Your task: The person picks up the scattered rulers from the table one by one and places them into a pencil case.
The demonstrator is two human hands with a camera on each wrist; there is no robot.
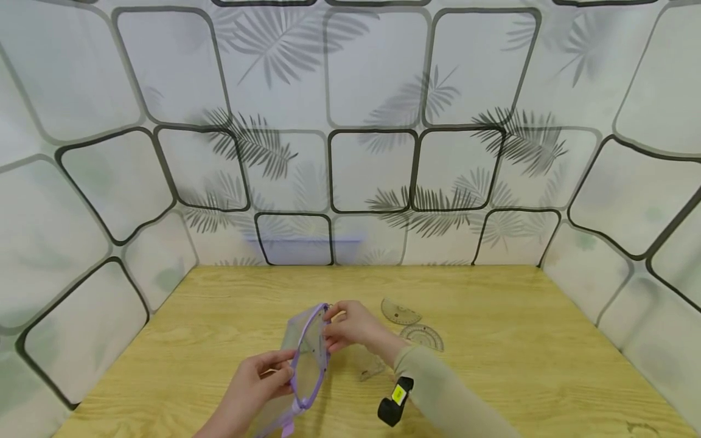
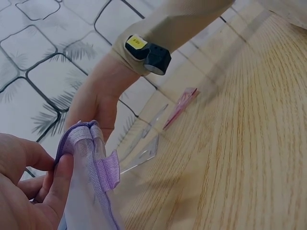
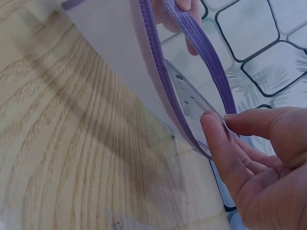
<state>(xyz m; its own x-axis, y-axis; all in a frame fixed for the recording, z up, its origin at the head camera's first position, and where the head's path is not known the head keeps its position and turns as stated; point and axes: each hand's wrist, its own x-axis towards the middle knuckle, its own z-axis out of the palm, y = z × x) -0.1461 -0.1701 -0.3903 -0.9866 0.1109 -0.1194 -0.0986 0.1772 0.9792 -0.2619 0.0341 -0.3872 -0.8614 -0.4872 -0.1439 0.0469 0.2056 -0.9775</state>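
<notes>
A see-through mesh pouch [image 1: 290, 333] with a purple zipper edge [image 1: 294, 380] is held upright on the table, its mouth spread wide. My left hand [image 1: 257, 380] pinches the near side of its rim between thumb and fingers. At the far side of the mouth, my right hand [image 1: 353, 328] pinches a clear plastic ruler [image 3: 192, 98] with dark printed marks. Part of that ruler lies within the pouch opening, so its full shape is hidden. A purple fabric tab [image 2: 108, 170] sticks out at the zipper's end in the left wrist view.
Two clear protractors [image 1: 401, 311] lie on the wooden table [image 1: 493, 365] beyond the right forearm. Another clear marked piece [image 1: 372, 368] lies under that forearm. A pinkish-looking flat tool [image 2: 181, 108] shows in the left wrist view. Patterned fabric walls [image 1: 372, 170] enclose the table's back and sides.
</notes>
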